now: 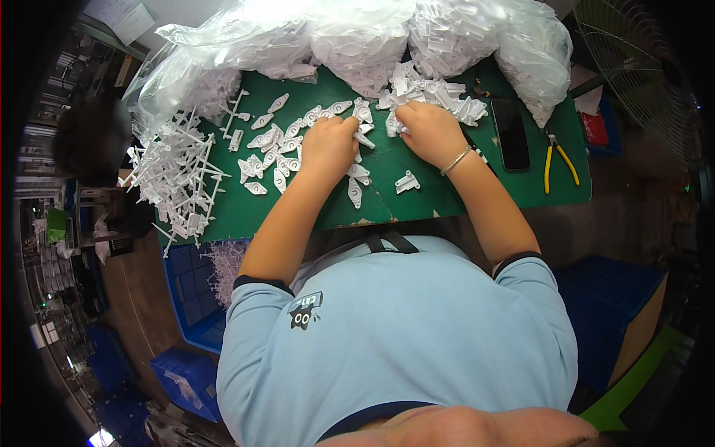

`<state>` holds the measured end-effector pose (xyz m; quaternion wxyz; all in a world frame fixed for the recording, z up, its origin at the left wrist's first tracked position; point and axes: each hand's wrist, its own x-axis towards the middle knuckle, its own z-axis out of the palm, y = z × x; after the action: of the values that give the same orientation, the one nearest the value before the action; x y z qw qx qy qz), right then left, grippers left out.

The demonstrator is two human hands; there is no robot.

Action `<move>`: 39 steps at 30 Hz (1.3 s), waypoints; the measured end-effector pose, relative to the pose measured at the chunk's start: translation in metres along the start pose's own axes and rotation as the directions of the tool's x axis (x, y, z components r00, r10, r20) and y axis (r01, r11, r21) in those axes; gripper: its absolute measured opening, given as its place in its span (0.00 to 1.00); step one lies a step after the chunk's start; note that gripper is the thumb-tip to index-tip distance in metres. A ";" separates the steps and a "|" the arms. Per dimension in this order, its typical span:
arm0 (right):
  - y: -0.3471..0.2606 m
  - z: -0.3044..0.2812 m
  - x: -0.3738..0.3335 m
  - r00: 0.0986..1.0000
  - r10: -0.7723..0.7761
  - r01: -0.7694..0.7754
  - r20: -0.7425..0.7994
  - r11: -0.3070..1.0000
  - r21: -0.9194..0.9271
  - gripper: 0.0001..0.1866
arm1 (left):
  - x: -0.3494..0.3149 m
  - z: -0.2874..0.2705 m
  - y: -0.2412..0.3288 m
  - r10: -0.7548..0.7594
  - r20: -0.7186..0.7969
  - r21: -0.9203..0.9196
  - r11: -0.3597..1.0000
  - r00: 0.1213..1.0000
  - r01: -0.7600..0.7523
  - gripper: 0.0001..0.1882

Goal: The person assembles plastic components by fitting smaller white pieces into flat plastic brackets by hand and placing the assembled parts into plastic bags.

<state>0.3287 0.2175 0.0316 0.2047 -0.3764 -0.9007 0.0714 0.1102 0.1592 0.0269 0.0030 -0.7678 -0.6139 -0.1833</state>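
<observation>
My left hand is closed in a pinch on a small white plastic part that sticks out past the fingertips. My right hand is bent with its fingers together at the near edge of a heap of white plastic pieces; what the fingertips grip, if anything, is hidden. Flat, diamond-shaped white plates lie scattered around and left of my left hand. One loose white bracket-like piece rests on the green tabletop between my forearms, apart from both hands.
Clear bags of white parts line the table's far side. At left, thin white stick-like parts pile up over the edge, above a blue crate. A black phone and yellow-handled pliers lie at right, near a fan.
</observation>
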 end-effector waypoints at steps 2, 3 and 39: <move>-0.002 -0.002 0.002 1.000 0.008 -0.008 0.012 1.000 -0.023 0.11 | -0.004 -0.006 -0.005 -0.011 0.013 0.037 0.999 1.000 0.011 0.08; -0.003 -0.003 0.003 1.000 0.018 -0.017 0.023 0.999 -0.048 0.11 | -0.005 -0.006 -0.010 -0.015 0.019 0.016 1.000 1.000 0.015 0.07; 0.022 -0.042 -0.100 0.865 0.500 -0.476 -0.034 0.841 0.256 0.23 | 0.083 0.039 0.080 0.460 0.126 0.041 0.883 0.879 -0.468 0.25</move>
<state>0.4242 0.1614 0.0314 0.2681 -0.5691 -0.7483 0.2105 0.2118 0.2267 0.0314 0.0394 -0.9010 -0.4173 -0.1122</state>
